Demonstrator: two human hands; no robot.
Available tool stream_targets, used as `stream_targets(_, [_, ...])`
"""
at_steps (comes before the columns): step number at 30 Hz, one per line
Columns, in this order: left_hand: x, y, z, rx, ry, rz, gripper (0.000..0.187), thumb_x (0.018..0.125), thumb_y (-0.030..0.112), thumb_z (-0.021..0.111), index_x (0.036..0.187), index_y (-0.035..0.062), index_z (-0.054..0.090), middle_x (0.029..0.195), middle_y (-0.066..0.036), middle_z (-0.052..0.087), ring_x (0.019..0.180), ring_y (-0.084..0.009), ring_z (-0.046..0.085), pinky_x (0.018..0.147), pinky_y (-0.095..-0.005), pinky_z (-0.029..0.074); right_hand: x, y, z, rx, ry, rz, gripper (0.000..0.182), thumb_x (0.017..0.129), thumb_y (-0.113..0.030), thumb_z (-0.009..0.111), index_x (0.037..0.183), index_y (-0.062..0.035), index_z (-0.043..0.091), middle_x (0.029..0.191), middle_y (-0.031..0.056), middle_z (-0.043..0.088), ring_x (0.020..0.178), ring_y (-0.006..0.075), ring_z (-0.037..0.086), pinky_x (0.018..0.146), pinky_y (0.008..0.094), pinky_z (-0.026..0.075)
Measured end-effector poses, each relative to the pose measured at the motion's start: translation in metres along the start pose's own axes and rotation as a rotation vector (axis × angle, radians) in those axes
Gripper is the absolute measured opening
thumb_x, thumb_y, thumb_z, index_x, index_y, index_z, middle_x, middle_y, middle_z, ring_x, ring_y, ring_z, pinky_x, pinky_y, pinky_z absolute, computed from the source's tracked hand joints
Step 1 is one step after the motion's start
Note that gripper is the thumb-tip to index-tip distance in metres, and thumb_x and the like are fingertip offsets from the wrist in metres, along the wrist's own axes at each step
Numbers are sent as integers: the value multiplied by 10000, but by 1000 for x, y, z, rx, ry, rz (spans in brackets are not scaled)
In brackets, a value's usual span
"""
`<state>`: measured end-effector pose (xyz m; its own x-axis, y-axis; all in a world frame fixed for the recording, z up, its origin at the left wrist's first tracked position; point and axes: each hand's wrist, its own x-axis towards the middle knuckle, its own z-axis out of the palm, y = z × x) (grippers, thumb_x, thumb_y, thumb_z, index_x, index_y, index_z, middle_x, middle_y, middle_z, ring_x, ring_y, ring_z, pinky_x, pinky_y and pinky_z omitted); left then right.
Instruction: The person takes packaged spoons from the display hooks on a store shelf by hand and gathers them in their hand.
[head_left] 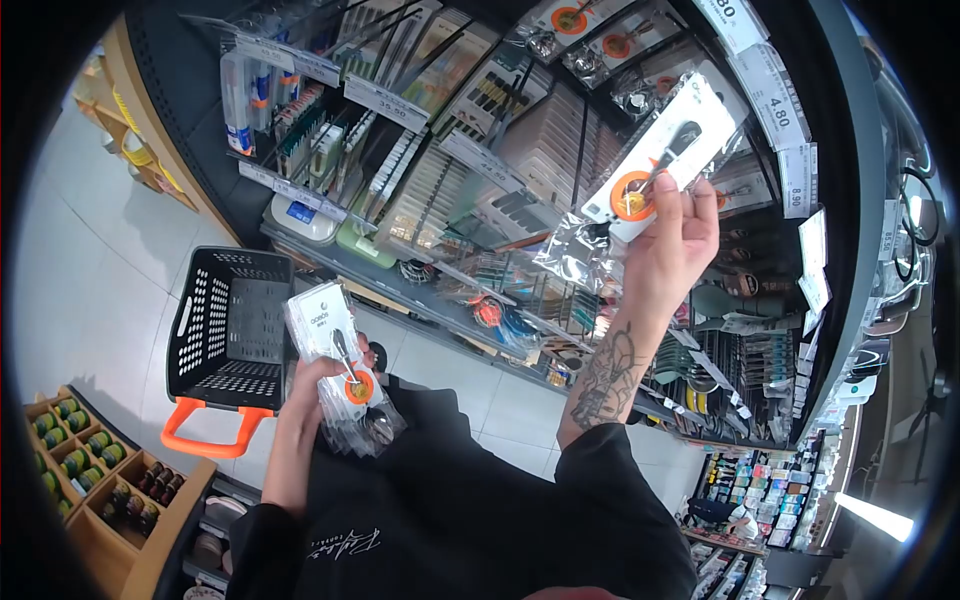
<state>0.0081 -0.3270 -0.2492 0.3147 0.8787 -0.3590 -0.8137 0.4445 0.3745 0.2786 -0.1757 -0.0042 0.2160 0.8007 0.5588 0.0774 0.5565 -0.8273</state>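
My left hand (318, 385) is closed round a stack of white carded packages (330, 325) in clear plastic, low and near my body. The top card bears a dark utensil handle and an orange circle. Raised in front of the shelf, my right hand (680, 225) pinches a similar white carded package (665, 135) by its edge, thumb over the orange circle. The lower end of that package is shiny clear wrap. Behind it, more carded packages (615, 42) with orange circles hang at the top of the rack.
A black basket (262, 310) with an orange handle (215, 443) stands on the floor at the left. Metal hooks and price labels (385, 100) stick out along the shelf. Wooden bins (150, 540) of jars are at the lower left. A person (735, 520) is far off at the lower right.
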Motion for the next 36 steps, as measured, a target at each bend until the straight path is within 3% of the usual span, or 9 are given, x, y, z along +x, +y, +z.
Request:
stream_targets(11, [-1,7,-9,50,-28,61,767,640,92,594,1388,76,427,1026,-145,594,932,-296,623,825,-495,584,30,3,2,89,58,-69,190,914,0,671,1086,59,616,1020,121,698,892,142,669,819,273,532])
stream_targets(12, [-1,7,-9,52,-8,47,753,639,91,590,1376,67,438,1033,-148,597,938,-300,624,831,-500,582,31,2,5,116,73,-60,204,927,28,655,1113,67,580,970,140,727,850,113,679,794,228,532])
stream_targets(15, [1,6,-24,125,93,9,673,617,54,562,1282,-32,505,1082,-182,639,1006,-333,656,885,-506,567,30,-1,1,42,130,-39,286,914,-13,700,1150,84,569,950,132,729,843,109,670,776,240,532])
stream_targets(17, [8,0,-42,53,68,-16,645,618,-3,564,1260,-51,528,1104,-201,652,1029,-344,662,947,-485,543,27,-3,-2,-80,182,-30,371,906,-35,719,1207,99,548,974,136,725,844,119,667,751,247,524])
stream_targets(19, [7,0,-49,27,80,-14,644,632,-32,553,1275,-64,514,1113,-195,650,1042,-330,659,945,-459,545,26,5,-9,-14,228,15,425,907,-46,720,1253,108,526,1001,137,716,851,131,665,738,258,519])
stream_targets(23, [5,13,-39,43,-6,58,670,686,-40,554,1349,1,472,1105,-181,640,1014,-304,650,916,-461,551,28,24,-26,189,162,60,292,936,-32,675,1184,62,554,980,106,703,848,124,652,745,260,525])
stream_targets(26, [2,17,-34,17,-67,120,572,717,-30,551,1286,-8,491,1062,-157,638,942,-272,666,855,-419,571,28,28,-27,182,100,64,224,955,-25,643,1151,45,561,1011,96,697,854,91,642,745,228,519])
stream_targets(28, [1,20,-41,8,-114,111,679,708,-23,568,1370,51,435,1074,-158,604,995,-289,622,908,-491,548,29,22,-22,176,109,57,224,955,-28,645,1149,45,560,1018,98,695,857,93,641,749,228,520])
stream_targets(36, [-9,23,-37,-25,-138,116,667,728,-18,569,1375,62,426,1086,-154,603,1005,-284,619,917,-483,544,43,31,-14,225,106,63,247,963,-52,644,1172,35,546,1059,116,688,897,103,636,779,242,519])
